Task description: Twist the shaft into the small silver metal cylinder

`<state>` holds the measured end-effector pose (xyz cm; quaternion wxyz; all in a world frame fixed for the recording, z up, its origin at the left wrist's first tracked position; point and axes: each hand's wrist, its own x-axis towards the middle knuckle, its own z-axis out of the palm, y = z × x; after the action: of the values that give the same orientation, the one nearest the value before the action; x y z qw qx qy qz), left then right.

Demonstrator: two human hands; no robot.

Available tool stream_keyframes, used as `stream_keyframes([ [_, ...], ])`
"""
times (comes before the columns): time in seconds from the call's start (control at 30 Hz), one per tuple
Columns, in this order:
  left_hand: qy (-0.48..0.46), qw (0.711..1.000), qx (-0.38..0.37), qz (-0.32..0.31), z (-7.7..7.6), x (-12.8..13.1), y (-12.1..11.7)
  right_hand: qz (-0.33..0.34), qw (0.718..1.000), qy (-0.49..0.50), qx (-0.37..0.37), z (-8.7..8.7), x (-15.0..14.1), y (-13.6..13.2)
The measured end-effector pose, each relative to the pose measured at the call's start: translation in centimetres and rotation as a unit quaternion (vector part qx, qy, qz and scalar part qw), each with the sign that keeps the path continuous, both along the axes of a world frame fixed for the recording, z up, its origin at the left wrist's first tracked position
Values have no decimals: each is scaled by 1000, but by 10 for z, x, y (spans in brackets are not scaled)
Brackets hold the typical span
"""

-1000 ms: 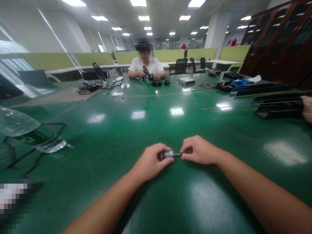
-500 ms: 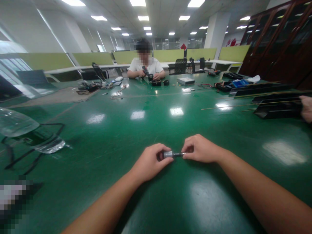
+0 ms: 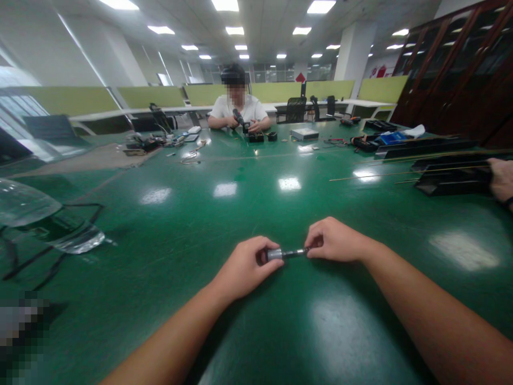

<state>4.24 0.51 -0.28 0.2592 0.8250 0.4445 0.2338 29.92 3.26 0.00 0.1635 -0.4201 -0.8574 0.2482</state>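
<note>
My left hand [image 3: 246, 267] is closed round a short silver cylinder [image 3: 274, 254], thumb on the near side and fingers on the far side. Out of the cylinder's right end runs a thin rod [image 3: 294, 252], dark near the cylinder and shiny further along. At the rod's right end my right hand [image 3: 334, 241] pinches the tip between thumb and fingers. Both hands are low over the green table [image 3: 240, 224]. My fingers hide the cylinder's left end and the rod's tip, and the exact kind of tool cannot be made out.
A clear plastic bottle [image 3: 48, 216] lies at the left, with black straps round it. Across the table a person in a white shirt [image 3: 256, 109] holds a power drill [image 3: 239, 116]. At the right, another person's hand [image 3: 502, 179] touches black channel pieces [image 3: 444, 179] beside thin rods.
My right hand has shifted a little to the right and away from me, and more of the thin rod shows between my hands. My left hand has hardly moved.
</note>
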Motion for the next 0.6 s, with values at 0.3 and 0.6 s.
stream_keyframes([
  [0.3, 1, 1000, 9, -2, -1, 0, 1, -15, 999, 11, -44, 0, 6, 3],
  [0.6, -5, 999, 19, -37, 4, 7, -3, 19, 994, 72, 78, -15, -40, -10],
])
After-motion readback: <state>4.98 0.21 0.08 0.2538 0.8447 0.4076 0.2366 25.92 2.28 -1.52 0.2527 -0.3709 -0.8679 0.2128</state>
